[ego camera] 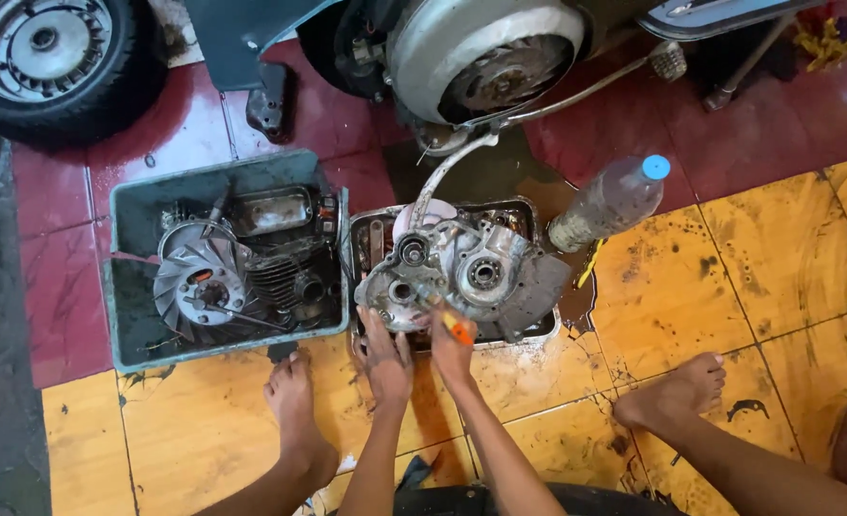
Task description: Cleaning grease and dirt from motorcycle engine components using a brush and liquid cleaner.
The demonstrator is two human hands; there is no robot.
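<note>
Fingers [382, 336] of both oily hands against engine casing [461, 272]

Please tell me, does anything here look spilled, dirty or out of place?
Yes. A dark wet patch spreads over the yellow tiles beside the metal tray, like leaked oil. A plastic bottle lies tilted against the tray's corner. Black smears mark the tiles. Both hands, left and right, look oil-stained.

Counted: two hands, left hand [385, 355] and right hand [450, 346]. Two bare feet [291, 394]. One engine casing [461, 272]. One metal tray [549, 330]. One green tub [132, 205]. One fan wheel [199, 282]. One plastic bottle [610, 203]. One tyre [55, 62]. One orange-handled tool [459, 330].
</note>
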